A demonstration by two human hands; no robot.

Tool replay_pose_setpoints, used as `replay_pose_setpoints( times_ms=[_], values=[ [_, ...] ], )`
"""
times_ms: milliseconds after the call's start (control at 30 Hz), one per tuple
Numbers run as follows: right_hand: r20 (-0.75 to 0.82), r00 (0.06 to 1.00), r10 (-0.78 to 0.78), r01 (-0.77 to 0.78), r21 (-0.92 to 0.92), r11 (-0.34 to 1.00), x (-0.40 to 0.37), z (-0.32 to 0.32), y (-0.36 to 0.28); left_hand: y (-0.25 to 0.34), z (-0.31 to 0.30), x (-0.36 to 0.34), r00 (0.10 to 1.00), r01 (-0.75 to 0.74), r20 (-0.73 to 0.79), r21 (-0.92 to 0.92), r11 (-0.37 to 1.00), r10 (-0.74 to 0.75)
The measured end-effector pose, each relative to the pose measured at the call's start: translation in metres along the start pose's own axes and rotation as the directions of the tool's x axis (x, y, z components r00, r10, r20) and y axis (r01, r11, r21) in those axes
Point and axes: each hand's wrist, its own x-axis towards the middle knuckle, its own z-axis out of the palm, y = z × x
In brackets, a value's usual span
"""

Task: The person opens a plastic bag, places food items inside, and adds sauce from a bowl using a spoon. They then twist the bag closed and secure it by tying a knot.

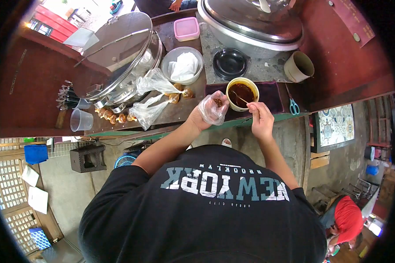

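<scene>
My left hand (201, 118) holds a clear plastic bag (213, 109) with a little dark brown sauce in it, close to the left side of a pale yellow tub (256, 93). Dark reddish-brown sauce (243, 91) fills part of the tub. My right hand (262, 118) pinches the handle of a thin spoon (240, 97), whose far end dips into the sauce. Left of my left hand lie tied clear bags (156, 82) with brown contents at their bottoms. Behind the tub is a stack of black plates (230, 63).
A white bowl (199, 75), a pink-lidded box (186, 29) and large metal pots (254, 26) stand farther back. Blue scissors (294, 107) and a brown cup (299, 67) are at the right. A plastic cup (81, 120) stands far left. A person in red (349, 218) is lower right.
</scene>
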Motion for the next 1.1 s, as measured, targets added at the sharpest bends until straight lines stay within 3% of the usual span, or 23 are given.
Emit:
replay_pose_setpoints(
  times_ms=[200,433,533,633,800,900,1100],
  values=[
    [-0.058,0.979,0.196,-0.179,0.22,0.959,-0.007,0.001,-0.004,0.001,-0.003,0.001,0.999,0.006,-0.048,0.0,1.0,-0.006],
    [-0.099,0.811,0.576,-0.448,0.527,0.722,-0.012,-0.003,0.004,0.0,-0.005,0.003,1.0,-0.022,-0.009,0.013,1.0,0.022],
    [-0.124,0.746,0.654,-0.387,0.718,0.578,-0.013,-0.001,0.014,0.001,-0.002,0.0,1.0,-0.014,-0.006,0.01,1.0,0.014],
    [-0.097,0.707,0.701,-0.379,0.784,0.491,-0.013,-0.001,0.018,0.002,-0.003,0.001,1.0,-0.022,0.004,0.008,1.0,0.022],
    [-0.088,0.71,0.698,-0.365,0.802,0.473,-0.014,-0.003,0.022,0.003,-0.005,0.001,1.0,0.0,-0.002,0.013,1.0,0.0],
    [-0.101,0.703,0.704,-0.358,0.805,0.473,-0.012,-0.004,0.021,0.0,0.002,-0.001,0.992,-0.041,-0.115,0.031,0.999,0.044],
    [-0.112,0.711,0.694,-0.333,0.816,0.473,-0.013,-0.005,0.025,-0.001,0.008,-0.004,0.997,-0.053,-0.053,0.08,0.995,0.058]
  ],
)
